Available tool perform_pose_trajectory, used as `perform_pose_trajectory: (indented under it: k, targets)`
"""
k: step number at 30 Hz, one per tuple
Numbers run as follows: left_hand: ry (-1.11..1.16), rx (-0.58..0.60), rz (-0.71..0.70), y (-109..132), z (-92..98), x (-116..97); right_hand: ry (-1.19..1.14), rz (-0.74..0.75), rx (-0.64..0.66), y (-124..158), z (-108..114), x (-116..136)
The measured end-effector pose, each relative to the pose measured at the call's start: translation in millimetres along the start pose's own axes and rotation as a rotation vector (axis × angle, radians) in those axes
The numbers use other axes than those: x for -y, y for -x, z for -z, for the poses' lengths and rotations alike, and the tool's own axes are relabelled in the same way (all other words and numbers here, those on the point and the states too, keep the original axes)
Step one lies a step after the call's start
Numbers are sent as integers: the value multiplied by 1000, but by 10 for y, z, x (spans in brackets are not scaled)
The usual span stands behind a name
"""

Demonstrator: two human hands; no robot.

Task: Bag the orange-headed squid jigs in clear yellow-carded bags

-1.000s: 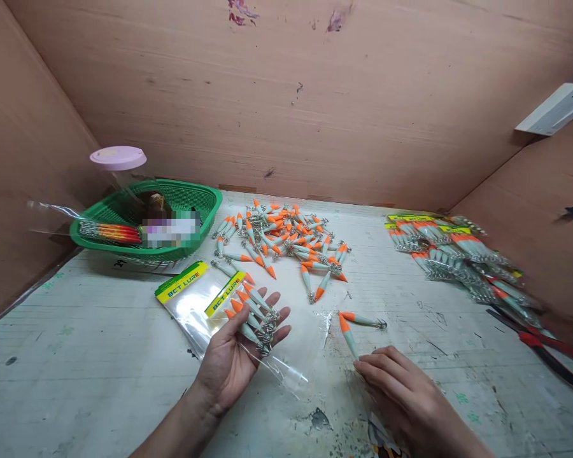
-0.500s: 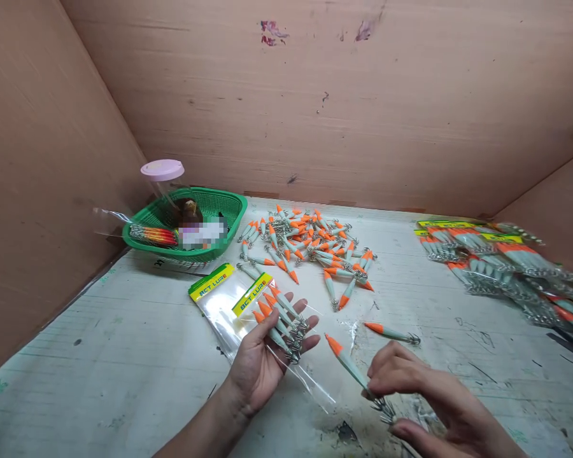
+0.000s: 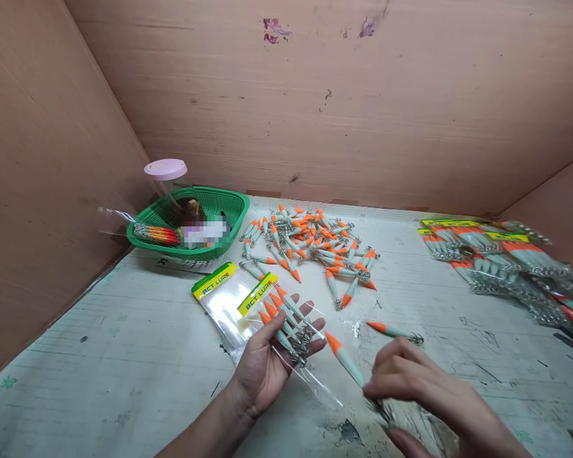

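Across the palm of my left hand (image 3: 267,366) lies a clear plastic bag with a yellow-green header card (image 3: 258,294). Several squid jigs (image 3: 286,324), pale with orange tips, sit side by side in it, and my thumb presses on them. My right hand (image 3: 420,388) pinches one more squid jig (image 3: 344,359) near its hooked end, orange tip pointing up and left toward the bag. Its hooks are partly blurred. Just beyond the right hand, a single squid jig (image 3: 395,333) rests on the table. Under the held bag's left side is a stack of flat header bags (image 3: 214,296).
A loose heap of squid jigs (image 3: 310,238) spreads over the table's middle. A green basket (image 3: 241,216) at the back left holds a lidded clear jar (image 3: 166,170) and a packet of red-yellow lures (image 3: 156,234). Filled bags (image 3: 501,267) pile up at right. Brown panels enclose the table.
The view has shifted slightly, so everything sits a little further right. My right thumb has shifted at the hooks of the jig, which is still held. The left hand keeps the same hold.
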State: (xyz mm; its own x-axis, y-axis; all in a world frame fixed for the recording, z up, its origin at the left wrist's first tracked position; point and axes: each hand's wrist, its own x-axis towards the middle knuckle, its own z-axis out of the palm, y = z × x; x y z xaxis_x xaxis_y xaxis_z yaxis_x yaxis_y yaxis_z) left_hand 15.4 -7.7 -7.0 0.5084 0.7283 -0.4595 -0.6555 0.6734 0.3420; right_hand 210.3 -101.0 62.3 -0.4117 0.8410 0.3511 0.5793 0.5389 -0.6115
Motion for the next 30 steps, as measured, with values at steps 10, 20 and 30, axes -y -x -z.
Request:
perform_pose_trajectory:
  k: [10, 20, 30]
  targets:
    - [-27, -32, -9, 36, -48, 6, 432, 62, -213, -6, -314, -283]
    - [-24, 23, -8, 50, -46, 19, 278, 1, -378, -54, -442, -230]
    - [-122, 74, 38, 50, -21, 32, 280, -15, -419, -79, -478, -239]
